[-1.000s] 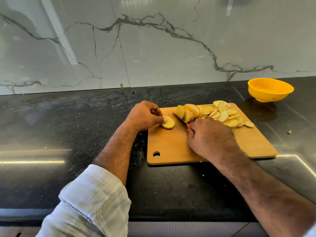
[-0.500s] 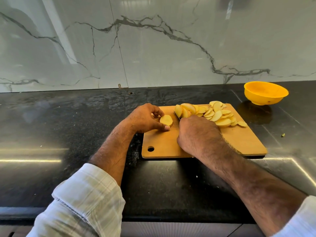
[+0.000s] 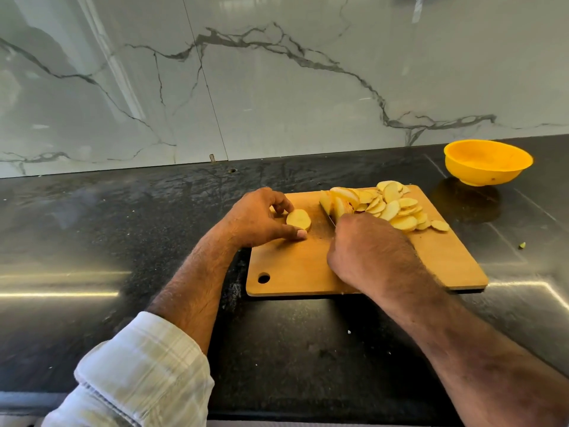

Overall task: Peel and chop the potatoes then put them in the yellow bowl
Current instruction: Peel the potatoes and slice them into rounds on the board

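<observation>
Left hand [image 3: 255,218] pinches potato piece [image 3: 298,219]; right hand [image 3: 366,254] grips knife [image 3: 327,214].

We see a pale potato piece [image 3: 298,219] flat on the board, slices [image 3: 397,208] heaped beside, yellow bowl [image 3: 488,161] upright beyond.

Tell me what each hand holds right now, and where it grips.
Left hand pinches the potato piece by its edges, between thumb and forefinger. Right hand grips the knife; its handle is hidden inside the fist.
</observation>
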